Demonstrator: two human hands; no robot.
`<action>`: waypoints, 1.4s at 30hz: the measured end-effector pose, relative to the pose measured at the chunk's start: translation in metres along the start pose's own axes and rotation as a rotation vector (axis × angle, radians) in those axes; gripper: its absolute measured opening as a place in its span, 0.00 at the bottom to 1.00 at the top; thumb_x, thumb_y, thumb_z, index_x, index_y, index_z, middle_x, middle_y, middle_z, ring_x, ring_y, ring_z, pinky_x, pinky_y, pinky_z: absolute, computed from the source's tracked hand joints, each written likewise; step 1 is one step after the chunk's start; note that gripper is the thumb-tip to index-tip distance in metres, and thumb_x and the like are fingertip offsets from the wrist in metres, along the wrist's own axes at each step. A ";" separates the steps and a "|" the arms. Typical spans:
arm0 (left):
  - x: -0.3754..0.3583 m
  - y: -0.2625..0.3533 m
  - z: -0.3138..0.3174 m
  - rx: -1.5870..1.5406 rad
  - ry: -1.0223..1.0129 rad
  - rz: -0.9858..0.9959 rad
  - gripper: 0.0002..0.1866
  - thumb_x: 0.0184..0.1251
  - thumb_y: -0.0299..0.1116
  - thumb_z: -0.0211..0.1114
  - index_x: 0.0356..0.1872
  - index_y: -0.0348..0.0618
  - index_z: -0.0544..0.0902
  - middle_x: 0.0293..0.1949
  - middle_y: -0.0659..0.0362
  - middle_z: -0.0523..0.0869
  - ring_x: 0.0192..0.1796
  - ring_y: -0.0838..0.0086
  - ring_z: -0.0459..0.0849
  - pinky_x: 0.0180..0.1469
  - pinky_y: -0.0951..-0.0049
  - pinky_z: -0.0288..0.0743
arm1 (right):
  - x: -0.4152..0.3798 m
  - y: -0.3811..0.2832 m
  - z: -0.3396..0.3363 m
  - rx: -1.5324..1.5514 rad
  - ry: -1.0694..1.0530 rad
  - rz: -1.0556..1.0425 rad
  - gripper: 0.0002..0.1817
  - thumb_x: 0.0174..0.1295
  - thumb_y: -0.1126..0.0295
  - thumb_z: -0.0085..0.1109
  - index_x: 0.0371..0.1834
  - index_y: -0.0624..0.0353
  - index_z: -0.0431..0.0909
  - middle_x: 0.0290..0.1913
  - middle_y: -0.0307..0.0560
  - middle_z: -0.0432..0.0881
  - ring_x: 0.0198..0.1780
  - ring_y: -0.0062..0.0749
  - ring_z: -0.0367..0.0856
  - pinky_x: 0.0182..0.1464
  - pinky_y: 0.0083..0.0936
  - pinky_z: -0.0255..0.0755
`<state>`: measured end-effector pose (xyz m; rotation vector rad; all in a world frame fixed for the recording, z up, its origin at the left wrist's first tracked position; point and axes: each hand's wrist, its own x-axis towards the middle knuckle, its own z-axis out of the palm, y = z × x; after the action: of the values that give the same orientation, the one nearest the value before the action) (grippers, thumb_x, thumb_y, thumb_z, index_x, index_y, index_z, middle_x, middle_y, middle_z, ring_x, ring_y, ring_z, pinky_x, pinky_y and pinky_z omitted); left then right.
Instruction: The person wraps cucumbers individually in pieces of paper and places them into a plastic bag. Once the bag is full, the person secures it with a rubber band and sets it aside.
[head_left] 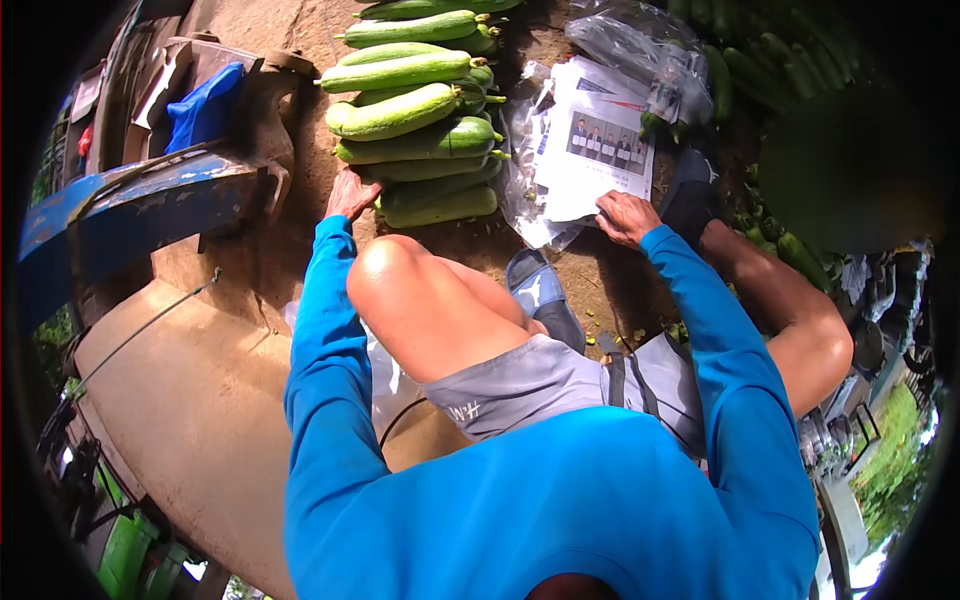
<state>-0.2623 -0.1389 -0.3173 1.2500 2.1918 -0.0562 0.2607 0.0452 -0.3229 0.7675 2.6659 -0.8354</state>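
Long green gourds [415, 139] lie stacked crosswise in a pile on the ground in front of me. At the pile's lower left, my left hand [350, 194] touches the gourd ends, its thumb apart from the bent fingers. Some fingertips are hard to make out. To the right of the pile, my right hand [627, 217] pinches the lower edge of a printed paper sheet [575, 185]. This sheet lies among other papers with a photo of several people, on top of clear plastic bags [522, 130].
More green gourds [770, 75] lie in shade at the upper right. My sandalled foot [545, 290] rests below the papers. A blue-painted metal frame [140, 205] and a blue cloth [203, 105] stand at the left. A brown board [190, 370] lies below them.
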 end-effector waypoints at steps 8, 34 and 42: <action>-0.057 0.043 -0.054 -0.066 -0.064 0.248 0.39 0.53 0.57 0.72 0.60 0.39 0.77 0.54 0.42 0.83 0.59 0.49 0.79 0.62 0.55 0.71 | -0.004 0.018 0.023 -0.017 -0.038 -0.092 0.18 0.62 0.57 0.62 0.48 0.56 0.72 0.49 0.53 0.75 0.51 0.51 0.78 0.52 0.45 0.78; -0.089 0.294 -0.033 -0.768 -0.398 0.097 0.34 0.55 0.49 0.74 0.55 0.30 0.79 0.46 0.49 0.83 0.44 0.68 0.81 0.41 0.68 0.76 | -0.040 -0.011 0.041 -0.115 0.263 0.121 0.11 0.54 0.66 0.62 0.40 0.53 0.77 0.44 0.47 0.77 0.49 0.46 0.77 0.46 0.42 0.79; -0.028 0.289 0.078 -1.116 -0.716 0.145 0.18 0.67 0.47 0.59 0.49 0.46 0.79 0.41 0.57 0.79 0.39 0.71 0.79 0.31 0.71 0.76 | -0.060 -0.002 0.035 -0.051 0.356 0.093 0.11 0.54 0.65 0.64 0.39 0.51 0.76 0.43 0.44 0.75 0.49 0.44 0.76 0.46 0.42 0.76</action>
<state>0.0150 -0.0259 -0.2938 0.5705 1.1513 0.5992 0.3121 -0.0021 -0.3277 1.1086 2.9130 -0.6567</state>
